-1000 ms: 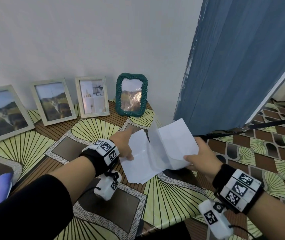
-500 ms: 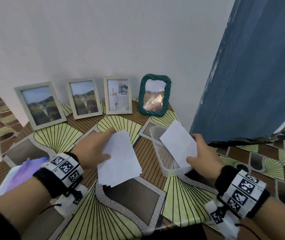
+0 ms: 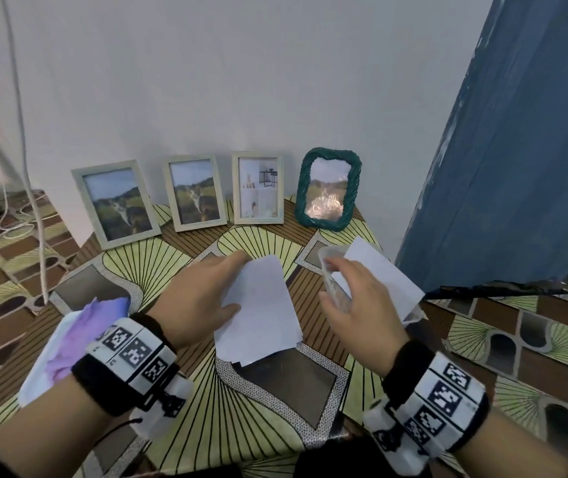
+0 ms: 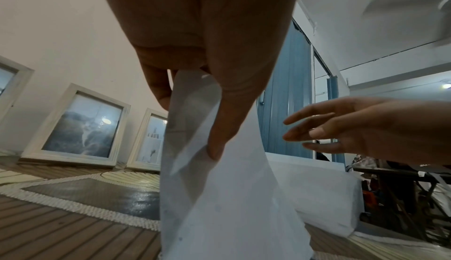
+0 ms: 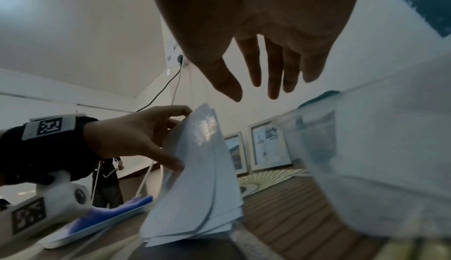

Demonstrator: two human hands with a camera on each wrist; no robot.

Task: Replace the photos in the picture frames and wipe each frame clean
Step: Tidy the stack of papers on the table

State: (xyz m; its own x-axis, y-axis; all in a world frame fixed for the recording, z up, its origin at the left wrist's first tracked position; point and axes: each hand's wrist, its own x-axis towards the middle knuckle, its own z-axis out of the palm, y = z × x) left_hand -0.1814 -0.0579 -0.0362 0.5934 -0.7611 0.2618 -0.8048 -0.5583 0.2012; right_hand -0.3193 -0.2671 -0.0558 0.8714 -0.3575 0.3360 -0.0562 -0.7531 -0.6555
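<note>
A stack of photos [image 3: 258, 308] is pinched by the left hand [image 3: 203, 301] just above the table [image 3: 206, 426], their blank backs showing. The right hand [image 3: 355, 305] is held empty, fingers spread, above a clear tub [image 3: 336, 291] in which one more sheet [image 3: 379, 274] lies. Four frames [image 3: 192, 191] are leaned against the wall, filled and untouched. Judged from this, prints are being sorted before any swap; next a frame must be picked up and its back opened. A cloth [image 3: 79, 336] is laid by the left wrist.

A home room: picture frames [image 3: 192, 193] on a patterned tablecloth [image 3: 227, 408], blue folding door [image 3: 517, 150]
</note>
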